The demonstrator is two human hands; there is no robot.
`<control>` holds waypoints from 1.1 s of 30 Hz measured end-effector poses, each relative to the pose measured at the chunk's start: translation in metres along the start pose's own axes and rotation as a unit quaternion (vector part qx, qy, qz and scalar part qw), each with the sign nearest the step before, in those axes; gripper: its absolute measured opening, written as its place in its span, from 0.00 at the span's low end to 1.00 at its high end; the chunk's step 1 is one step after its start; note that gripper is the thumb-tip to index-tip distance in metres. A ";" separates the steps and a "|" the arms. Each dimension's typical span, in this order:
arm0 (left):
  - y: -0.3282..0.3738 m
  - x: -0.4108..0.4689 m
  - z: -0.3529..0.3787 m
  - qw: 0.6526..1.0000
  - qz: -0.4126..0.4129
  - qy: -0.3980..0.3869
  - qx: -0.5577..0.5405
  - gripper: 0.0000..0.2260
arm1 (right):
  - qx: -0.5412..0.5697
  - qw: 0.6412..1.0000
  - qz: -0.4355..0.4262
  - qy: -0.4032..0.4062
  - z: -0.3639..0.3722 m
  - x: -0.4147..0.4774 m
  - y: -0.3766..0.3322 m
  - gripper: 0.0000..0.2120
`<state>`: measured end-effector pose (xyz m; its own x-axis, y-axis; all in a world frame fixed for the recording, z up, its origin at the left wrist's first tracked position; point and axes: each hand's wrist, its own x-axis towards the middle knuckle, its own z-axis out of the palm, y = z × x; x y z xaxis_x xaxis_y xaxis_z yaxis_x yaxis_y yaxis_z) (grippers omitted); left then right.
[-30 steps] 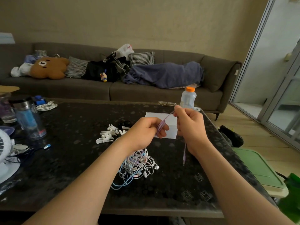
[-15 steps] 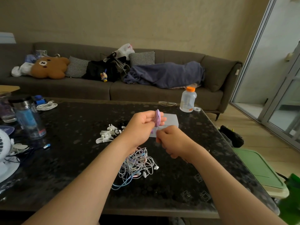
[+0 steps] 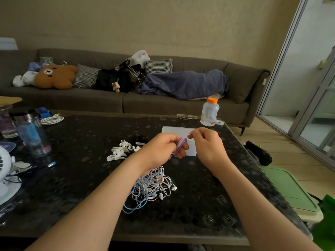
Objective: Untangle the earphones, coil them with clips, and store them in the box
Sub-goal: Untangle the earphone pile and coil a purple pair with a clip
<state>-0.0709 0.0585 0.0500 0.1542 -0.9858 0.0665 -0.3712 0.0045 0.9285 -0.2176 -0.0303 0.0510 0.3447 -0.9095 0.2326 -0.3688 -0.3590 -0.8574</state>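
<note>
Purple earphone cord [image 3: 181, 145] lies coiled in the gripping left hand [image 3: 161, 149]; right hand [image 3: 206, 144] pinches its end.

Left hand [image 3: 161, 148] curls fingers [image 3: 185, 146] round purple cord [image 3: 179, 144]; right hand [image 3: 206, 142] pinches its end.
</note>
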 end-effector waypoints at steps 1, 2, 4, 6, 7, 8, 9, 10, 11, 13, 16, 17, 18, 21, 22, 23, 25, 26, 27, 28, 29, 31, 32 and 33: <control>0.002 -0.001 0.001 0.999 -0.001 -0.006 -0.034 0.19 | -0.003 1.000 -0.001 -0.011 0.001 0.001 0.002 0.14; 0.004 -0.001 0.002 0.998 -0.001 -0.009 -0.067 0.18 | -0.001 1.000 -0.004 -0.026 0.002 0.001 0.004 0.14; 0.007 -0.001 0.000 0.993 0.000 -0.016 -0.115 0.17 | 0.001 0.998 -0.015 -0.067 0.004 0.001 0.006 0.15; 0.010 -0.002 -0.001 0.988 -0.005 -0.022 -0.154 0.14 | -0.008 0.995 -0.023 -0.100 0.006 -0.002 0.007 0.15; 0.010 -0.002 -0.001 0.985 -0.014 -0.019 -0.169 0.13 | -0.010 0.994 -0.028 -0.107 0.007 -0.002 0.006 0.15; 0.010 -0.002 -0.001 0.984 -0.024 -0.009 -0.178 0.14 | -0.011 0.993 -0.033 -0.109 0.009 -0.003 0.006 0.16; 0.010 -0.002 0.000 0.983 -0.030 0.004 -0.180 0.16 | -0.011 0.993 -0.038 -0.108 0.010 -0.003 0.006 0.16; 0.009 -0.001 0.000 0.984 -0.030 0.019 -0.177 0.17 | -0.012 0.993 -0.044 -0.106 0.010 -0.003 0.005 0.16; 0.009 0.000 0.000 0.984 -0.027 0.032 -0.175 0.17 | -0.015 0.993 -0.052 -0.105 0.010 -0.003 0.004 0.15; 0.009 0.001 0.001 0.983 -0.029 0.055 -0.175 0.17 | -0.019 0.992 -0.070 -0.107 0.009 -0.005 0.002 0.14; 0.009 0.002 0.001 0.977 -0.038 0.082 -0.194 0.18 | -0.010 0.991 -0.079 -0.110 0.010 -0.007 0.000 0.12; 0.010 0.003 0.001 0.975 -0.039 0.087 -0.200 0.18 | -0.010 0.991 -0.081 -0.108 0.010 -0.008 -0.001 0.12; 0.010 0.003 0.001 0.974 -0.039 0.092 -0.204 0.19 | -0.007 0.991 -0.084 -0.106 0.010 -0.009 -0.002 0.13; 0.011 0.004 0.003 0.969 -0.035 0.109 -0.218 0.19 | 0.014 0.990 -0.093 -0.104 0.010 -0.013 -0.008 0.15; 0.012 0.004 0.003 0.968 -0.033 0.116 -0.222 0.19 | 0.018 0.990 -0.092 -0.102 0.010 -0.014 -0.010 0.15; 0.012 0.004 0.003 0.967 -0.030 0.122 -0.223 0.19 | 0.023 0.991 -0.089 -0.099 0.010 -0.014 -0.010 0.14; 0.012 0.005 0.003 0.966 -0.029 0.130 -0.221 0.20 | 0.051 0.991 -0.076 -0.093 0.011 -0.014 -0.012 0.14; 0.012 0.005 0.003 0.966 -0.029 0.132 -0.222 0.21 | 0.074 0.991 -0.064 -0.091 0.011 -0.015 -0.013 0.14; 0.012 0.005 0.003 0.965 -0.029 0.130 -0.226 0.21 | 0.097 0.990 -0.051 -0.093 0.010 -0.016 -0.015 0.13; 0.013 0.005 0.002 0.965 -0.031 0.127 -0.228 0.21 | 0.116 0.988 -0.039 -0.098 0.010 -0.017 -0.017 0.13; 0.014 0.004 0.002 0.965 -0.032 0.121 -0.229 0.20 | 0.130 0.986 -0.030 -0.105 0.010 -0.018 -0.018 0.13; 0.016 0.002 0.001 0.967 -0.028 0.108 -0.229 0.20 | 0.145 0.982 -0.019 -0.118 0.009 -0.018 -0.019 0.15; 0.016 0.003 0.000 0.968 -0.025 0.105 -0.229 0.21 | 0.152 0.980 -0.017 -0.125 0.009 -0.018 -0.019 0.15; 0.016 0.003 -0.001 0.967 -0.023 0.104 -0.231 0.21 | 0.158 0.978 -0.017 -0.132 0.009 -0.018 -0.019 0.15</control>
<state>-0.0759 0.0562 0.0650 0.3604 -0.9315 0.0486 0.0814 0.0833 0.9932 -0.2091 -0.0050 0.0591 0.5775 -0.7980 0.1722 -0.0818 -0.2664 -0.9604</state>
